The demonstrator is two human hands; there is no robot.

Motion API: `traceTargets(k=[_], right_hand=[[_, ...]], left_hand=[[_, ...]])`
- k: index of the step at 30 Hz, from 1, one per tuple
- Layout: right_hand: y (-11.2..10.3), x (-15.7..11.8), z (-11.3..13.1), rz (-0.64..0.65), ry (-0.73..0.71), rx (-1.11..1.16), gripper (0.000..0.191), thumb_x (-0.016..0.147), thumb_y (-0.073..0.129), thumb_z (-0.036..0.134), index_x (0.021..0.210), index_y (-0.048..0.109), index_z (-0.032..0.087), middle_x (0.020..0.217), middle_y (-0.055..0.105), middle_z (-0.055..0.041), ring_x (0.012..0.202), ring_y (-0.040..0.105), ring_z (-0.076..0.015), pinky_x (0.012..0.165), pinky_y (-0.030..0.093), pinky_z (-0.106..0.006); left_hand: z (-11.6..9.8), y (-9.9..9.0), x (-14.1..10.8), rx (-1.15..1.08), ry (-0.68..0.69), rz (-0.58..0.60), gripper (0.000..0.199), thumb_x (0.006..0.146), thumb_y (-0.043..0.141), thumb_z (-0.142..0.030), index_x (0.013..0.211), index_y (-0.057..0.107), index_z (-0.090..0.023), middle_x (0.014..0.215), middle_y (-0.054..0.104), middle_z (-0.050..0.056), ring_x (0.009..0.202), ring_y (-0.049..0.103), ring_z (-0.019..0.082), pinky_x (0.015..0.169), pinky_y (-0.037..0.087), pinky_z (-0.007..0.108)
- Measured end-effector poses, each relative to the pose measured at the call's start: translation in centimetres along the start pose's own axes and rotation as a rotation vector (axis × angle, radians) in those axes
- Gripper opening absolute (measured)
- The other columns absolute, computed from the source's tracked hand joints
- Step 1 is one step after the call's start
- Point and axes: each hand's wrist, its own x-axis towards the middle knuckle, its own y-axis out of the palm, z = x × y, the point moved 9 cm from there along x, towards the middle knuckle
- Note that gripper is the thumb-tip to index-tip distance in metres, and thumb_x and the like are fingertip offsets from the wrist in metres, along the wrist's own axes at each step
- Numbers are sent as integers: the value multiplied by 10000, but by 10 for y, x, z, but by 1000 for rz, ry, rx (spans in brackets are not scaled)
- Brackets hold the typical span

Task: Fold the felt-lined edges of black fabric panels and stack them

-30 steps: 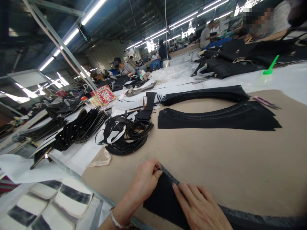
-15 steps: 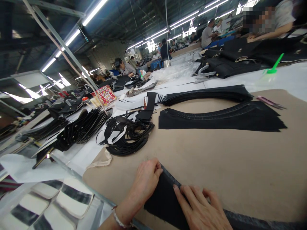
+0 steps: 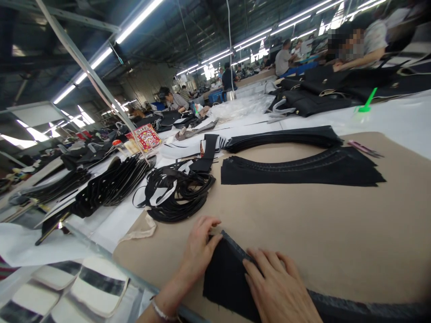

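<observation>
A black fabric piece with a greyish strip along its curved upper edge lies on the tan work surface and runs off to the lower right. At its left corner is my left hand, thumb on the corner and fingers apart from the thumb. My right hand lies flat over the piece, its fingertips on the strip. Beyond my hands rest a stack of black curved pieces and another curved stack.
Coiled black strips lie left of the stacks. Pink-handled snips and a green-tipped bottle are at the right. A metal table edge runs lower left. A person works at the far right.
My left hand's fingers have opened away from its thumb at the fabric corner. My right hand stays on the strip. The view has shifted slightly.
</observation>
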Motion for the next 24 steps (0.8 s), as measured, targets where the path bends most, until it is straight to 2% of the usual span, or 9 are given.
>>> traceTargets(k=[2,4,7,10,12,15,24], right_hand=[[4,5,-6,49,73,60,212,792,564,131,980,602,221,940,655,-18,855,563,-209,800,346,-372],[8,10,-10,95,131,91,226,815,567,137,1025,591,215,904,644,-16,819,553,-205,753,335,-358],[21,19,-15,212,227,109,244,830,582,149,1068,589,200,948,649,-44,859,555,-226,750,326,-370],[37,26,-20,409,350,155,215,838,593,140,1045,604,197,977,650,-58,920,556,-253,784,329,-396],[42,29,-21,504,399,179,171,851,584,131,1007,613,195,978,650,-58,945,552,-263,803,333,-410],[45,34,-22,568,425,196,125,862,571,124,952,622,194,959,646,-54,953,546,-271,817,340,-420],[53,31,-19,533,403,283,124,879,551,84,932,622,171,954,604,-64,933,532,-248,842,402,-393]], left_hand=[[-13,1,1,16,130,87,351,844,528,-92,1158,579,-241,1174,605,29,1130,504,184,982,337,322],[-23,5,2,63,226,193,402,840,519,-75,1193,578,-256,1194,610,25,1159,485,198,999,297,361],[-33,11,6,152,307,320,354,826,549,-82,1130,612,-253,1124,620,16,1125,490,199,960,290,373],[-40,15,12,206,362,396,238,798,600,-100,984,655,-240,1009,619,-1,1064,507,194,924,281,376],[-42,17,15,212,378,420,175,781,622,-106,898,664,-228,956,615,-8,1032,516,188,908,278,371],[-44,18,17,215,396,437,129,768,633,-99,824,663,-212,926,613,-13,1008,527,175,905,270,361],[-40,14,16,201,457,389,141,818,642,-94,824,698,-223,854,660,-33,944,568,145,920,257,353]])
